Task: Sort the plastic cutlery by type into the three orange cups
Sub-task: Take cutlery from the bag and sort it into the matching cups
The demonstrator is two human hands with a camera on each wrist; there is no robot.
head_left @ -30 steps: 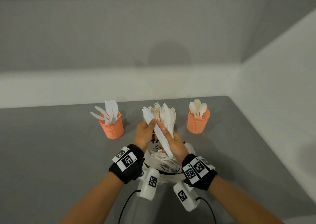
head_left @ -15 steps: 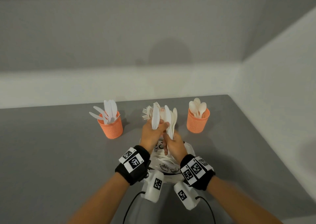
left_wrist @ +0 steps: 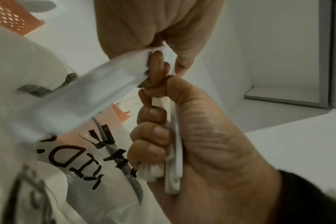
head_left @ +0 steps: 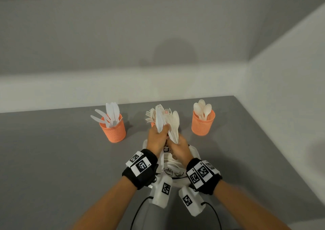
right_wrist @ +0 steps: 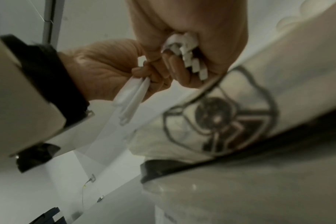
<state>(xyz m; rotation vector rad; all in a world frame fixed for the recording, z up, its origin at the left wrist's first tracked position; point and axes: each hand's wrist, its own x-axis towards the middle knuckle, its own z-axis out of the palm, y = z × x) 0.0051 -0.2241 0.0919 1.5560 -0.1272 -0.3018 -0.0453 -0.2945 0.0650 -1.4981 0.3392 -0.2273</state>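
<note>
Above the plastic bag [head_left: 177, 170], left hand [head_left: 157, 138] gripping knives [head_left: 159, 119], right hand [head_left: 179, 149] clutching mixed cutlery [head_left: 173, 124]

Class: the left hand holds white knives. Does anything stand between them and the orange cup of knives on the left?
Nothing visible: bare grey table lies between the left hand, gripping the knives, and the knife cup.

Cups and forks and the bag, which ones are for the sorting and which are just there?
For the sorting:
- knife cup
- fork cup
- spoon cup
- knives in left hand
- cutlery bundle in right hand

Just there:
- printed plastic bag
- table
</note>
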